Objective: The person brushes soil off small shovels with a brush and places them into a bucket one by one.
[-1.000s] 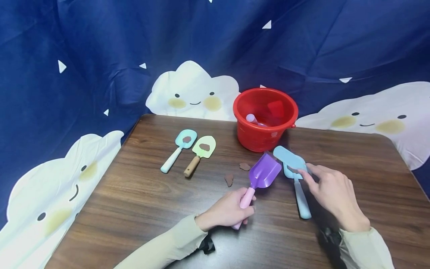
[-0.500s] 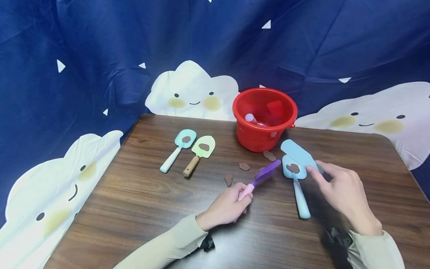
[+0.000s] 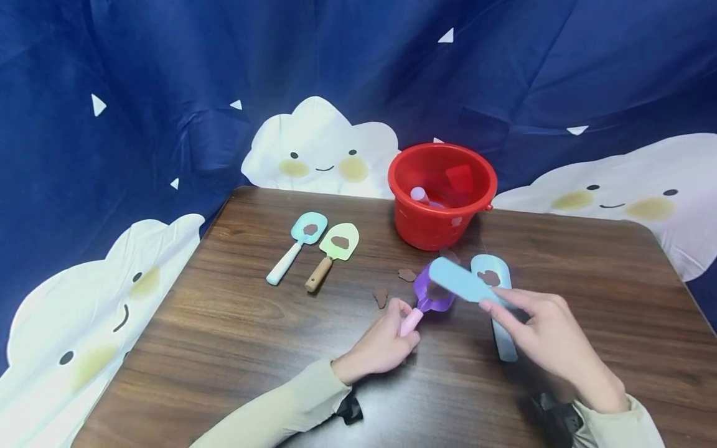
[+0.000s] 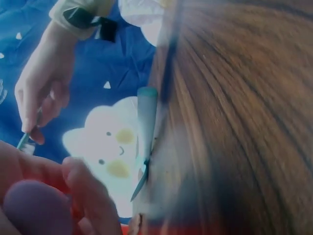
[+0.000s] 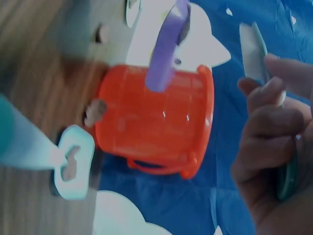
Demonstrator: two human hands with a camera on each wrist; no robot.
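My left hand (image 3: 378, 341) grips the pink handle of a purple toy shovel (image 3: 442, 304), raised above the table. A brownish patch shows on its blade, partly hidden; I cannot tell exactly what it is. In my right hand (image 3: 551, 336) is a light blue flat-bladed toy spatula (image 3: 462, 280), pinched between thumb and fingers, its blade slanting over the purple shovel. The right wrist view shows the fingers curled round its handle. Below it lies a light blue toy shovel (image 3: 506, 342) bearing a brown piece (image 3: 490, 277); the right hand and spatula overlap part of it.
Behind the hands stands a red bucket (image 3: 428, 230) holding a lilac-handled thing and a red one. A turquoise shovel (image 3: 285, 264) and a green shovel (image 3: 320, 274) lie left, each with a brown piece. Loose brown pieces (image 3: 381, 297) lie on the wooden table (image 3: 213, 323).
The spatula in my right hand first drew right off the blue shovel, then swung left over the purple one. My left hand tilted the purple shovel on edge and then back, staying nearly in place.
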